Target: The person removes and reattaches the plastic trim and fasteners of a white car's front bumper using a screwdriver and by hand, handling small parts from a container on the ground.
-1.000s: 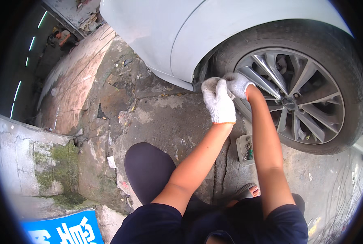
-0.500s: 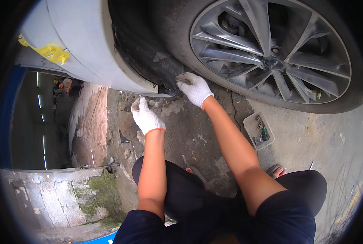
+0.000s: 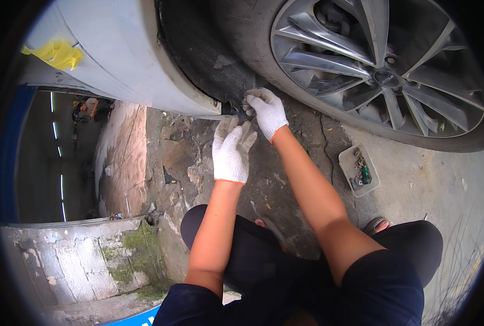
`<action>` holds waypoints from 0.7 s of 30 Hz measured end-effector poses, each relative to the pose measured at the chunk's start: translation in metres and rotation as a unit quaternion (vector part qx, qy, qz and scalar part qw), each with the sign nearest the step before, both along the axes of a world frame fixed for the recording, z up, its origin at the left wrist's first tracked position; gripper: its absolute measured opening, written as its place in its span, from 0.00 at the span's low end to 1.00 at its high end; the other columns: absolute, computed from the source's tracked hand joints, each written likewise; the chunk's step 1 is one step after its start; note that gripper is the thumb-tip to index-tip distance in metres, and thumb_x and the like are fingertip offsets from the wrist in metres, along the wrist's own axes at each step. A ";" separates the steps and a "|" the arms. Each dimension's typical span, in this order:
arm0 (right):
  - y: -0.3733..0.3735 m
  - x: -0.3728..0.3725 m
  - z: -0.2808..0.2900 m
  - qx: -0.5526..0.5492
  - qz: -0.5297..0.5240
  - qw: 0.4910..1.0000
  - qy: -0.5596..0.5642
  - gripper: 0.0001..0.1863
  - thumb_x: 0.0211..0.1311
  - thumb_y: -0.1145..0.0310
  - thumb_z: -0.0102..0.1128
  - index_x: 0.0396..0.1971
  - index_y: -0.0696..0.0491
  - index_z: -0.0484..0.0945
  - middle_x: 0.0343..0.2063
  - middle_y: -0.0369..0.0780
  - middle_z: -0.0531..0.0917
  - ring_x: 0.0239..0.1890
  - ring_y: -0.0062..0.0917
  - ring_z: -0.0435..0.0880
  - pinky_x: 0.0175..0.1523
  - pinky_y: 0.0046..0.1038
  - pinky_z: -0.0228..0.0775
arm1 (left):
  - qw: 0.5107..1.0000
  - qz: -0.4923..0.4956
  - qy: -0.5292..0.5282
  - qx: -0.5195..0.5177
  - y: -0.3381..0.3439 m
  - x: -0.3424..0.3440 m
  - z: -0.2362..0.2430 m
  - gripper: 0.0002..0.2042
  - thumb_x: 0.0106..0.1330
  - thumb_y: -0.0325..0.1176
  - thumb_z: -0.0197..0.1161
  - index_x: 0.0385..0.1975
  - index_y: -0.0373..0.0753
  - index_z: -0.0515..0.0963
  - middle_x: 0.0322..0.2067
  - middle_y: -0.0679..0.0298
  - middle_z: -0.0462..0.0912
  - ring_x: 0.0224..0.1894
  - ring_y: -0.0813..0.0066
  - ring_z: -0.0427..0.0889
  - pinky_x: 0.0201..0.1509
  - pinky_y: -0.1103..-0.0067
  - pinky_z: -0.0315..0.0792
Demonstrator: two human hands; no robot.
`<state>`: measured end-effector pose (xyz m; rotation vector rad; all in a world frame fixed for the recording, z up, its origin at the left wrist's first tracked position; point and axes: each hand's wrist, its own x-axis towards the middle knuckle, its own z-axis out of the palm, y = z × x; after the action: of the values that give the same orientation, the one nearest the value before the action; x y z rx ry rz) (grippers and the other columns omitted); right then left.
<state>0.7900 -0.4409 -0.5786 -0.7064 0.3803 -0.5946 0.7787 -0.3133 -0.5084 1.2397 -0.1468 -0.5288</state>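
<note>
White knitted gloves with orange cuffs cover both my hands. My right hand [image 3: 267,113] is at the lower edge of the black wheel-arch liner [image 3: 212,60], its fingers curled and closed on that edge near the tyre. Just left of it and lower, my left hand [image 3: 232,152] reaches up with fingers apart, close under the bottom corner of the white bumper [image 3: 128,60]. Nothing shows in the left hand. The exact spot under my right fingertips is hidden by the glove.
A car wheel [image 3: 383,76] with a grey multi-spoke rim stands at the upper right. On the concrete by my right forearm lies a plastic tray [image 3: 359,171] with small metal parts and a green-handled tool. Yellow tape [image 3: 57,53] sticks to the bumper. A mossy low wall [image 3: 90,261] stands at lower left.
My left hand has moved right and slightly up, nearer my right hand, and its fingers have spread. My right hand stays at the liner's edge. The view has shifted slightly.
</note>
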 end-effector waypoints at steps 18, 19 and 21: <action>-0.014 -0.015 0.005 -0.027 0.087 0.994 -0.059 0.22 0.69 0.59 0.55 0.53 0.61 0.72 0.38 0.41 0.82 0.37 0.20 0.81 0.40 0.21 0.72 | 0.886 -0.037 -0.295 0.356 0.005 -0.009 0.001 0.05 0.68 0.30 0.59 0.35 0.35 0.78 0.24 0.66 0.80 0.23 0.81 0.77 0.29 0.83 0.72; -0.019 -0.017 0.004 -0.035 0.084 0.994 -0.064 0.22 0.70 0.58 0.54 0.53 0.60 0.71 0.39 0.41 0.82 0.38 0.21 0.81 0.41 0.22 0.72 | 0.900 0.000 -0.280 0.335 0.002 -0.006 0.007 0.05 0.68 0.30 0.59 0.34 0.36 0.76 0.22 0.68 0.77 0.21 0.83 0.74 0.25 0.84 0.69; -0.022 -0.018 0.007 -0.029 0.071 0.995 -0.071 0.22 0.70 0.57 0.54 0.53 0.60 0.71 0.39 0.41 0.82 0.39 0.22 0.82 0.43 0.23 0.72 | 0.909 0.069 -0.290 0.291 0.001 0.001 0.018 0.05 0.68 0.31 0.59 0.32 0.38 0.73 0.18 0.70 0.72 0.16 0.85 0.68 0.20 0.84 0.64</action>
<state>0.7721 -0.4626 -0.5720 -0.7349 0.1801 -0.5189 0.7798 -0.3125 -0.4908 1.9588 -0.4199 -0.0525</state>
